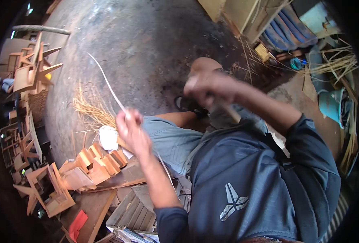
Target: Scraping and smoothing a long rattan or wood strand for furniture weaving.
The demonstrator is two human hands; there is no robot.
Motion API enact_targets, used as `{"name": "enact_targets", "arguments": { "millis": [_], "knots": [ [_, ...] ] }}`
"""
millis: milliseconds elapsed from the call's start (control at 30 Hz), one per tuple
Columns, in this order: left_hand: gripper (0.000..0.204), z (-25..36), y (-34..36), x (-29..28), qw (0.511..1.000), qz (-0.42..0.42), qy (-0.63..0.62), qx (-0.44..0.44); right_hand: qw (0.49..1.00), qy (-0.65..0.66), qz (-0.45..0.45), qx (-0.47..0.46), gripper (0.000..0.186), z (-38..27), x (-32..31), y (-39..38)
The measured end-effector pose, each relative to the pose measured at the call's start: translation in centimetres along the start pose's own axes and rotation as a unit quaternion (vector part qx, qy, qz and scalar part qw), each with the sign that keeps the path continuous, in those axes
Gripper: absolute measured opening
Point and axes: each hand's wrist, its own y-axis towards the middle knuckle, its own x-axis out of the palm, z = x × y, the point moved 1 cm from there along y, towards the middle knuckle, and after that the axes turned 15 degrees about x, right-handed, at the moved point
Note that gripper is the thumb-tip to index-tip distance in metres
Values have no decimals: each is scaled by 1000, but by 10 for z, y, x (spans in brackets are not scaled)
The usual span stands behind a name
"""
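One slender, pale strip (pixel 111 90), gently curved and tapering, runs toward eleven o'clock from the left hand (pixel 133 131) clamped on it — the right hand (pixel 204 84), apart toward one o'clock, blurs; I cannot tell its grip.

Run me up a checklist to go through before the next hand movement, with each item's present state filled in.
1. Left hand closed on the pale strip: ok.
2. Strip's upper tip in view: ok, it shows against the dark floor.
3. Right hand sharp enough to inspect: not ok, motion blurs it.
4. Right hand holding the stick-like piece below it: cannot tell.
5. Straw-coloured bundle in view: ok, beyond the left hand and to its left.
6. Wooden blocks apart from the left hand: ok, they lie to its lower left.
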Motion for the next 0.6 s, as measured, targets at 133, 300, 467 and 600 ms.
{"name": "enact_targets", "arguments": {
  "millis": [133,300,467,600],
  "knots": [
    [10,31,44,64,964,28,-262,33,966,180,-177,50,46,-20,97,40],
    [11,65,73,43,929,13,-361,85,945,298,-115,-67,25,-79,89,58],
    [13,49,86,20,966,75,-229,99,928,328,-65,-163,14,-132,61,60],
    [13,43,96,15,961,122,-190,161,929,291,52,-224,11,-146,63,51]
  ]
}}
